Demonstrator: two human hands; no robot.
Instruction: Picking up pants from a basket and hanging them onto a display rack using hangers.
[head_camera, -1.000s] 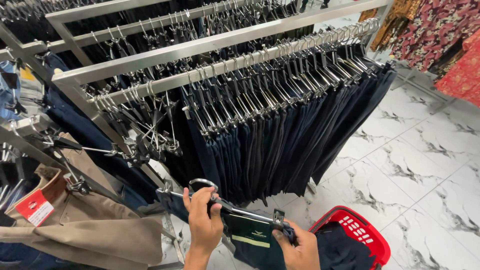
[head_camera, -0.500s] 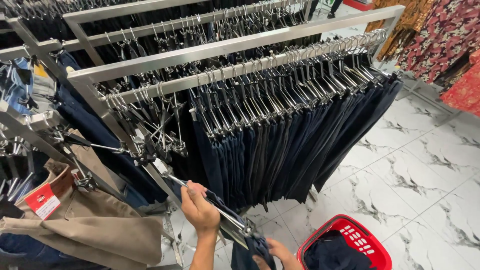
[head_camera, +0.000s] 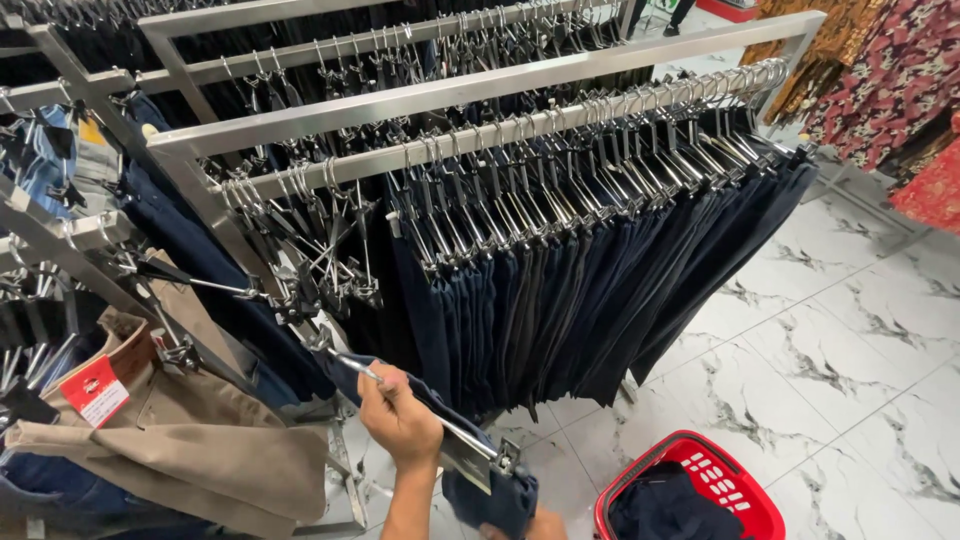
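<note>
- Marble-patterned floor tiles (head_camera: 850, 330) are seen under tiered steel rails (head_camera: 480, 85) in a clothing shop.
- Dark navy trousers (head_camera: 560, 290) are hung in a dense row on metal clip hangers along the front rail.
- Left hand (head_camera: 398, 418) is clamped around the bar of a clip hanger (head_camera: 440, 425), held slanted just below the row.
- Navy trousers (head_camera: 497, 497) are clipped at the hanger's lower end.
- Right hand (head_camera: 545, 524) is only partly visible beneath that garment; its grip cannot be told.
- Red basket (head_camera: 690, 490), holding dark cloth, is placed on the floor just beside.
- Khaki trousers (head_camera: 190, 440) are hung at left.
</note>
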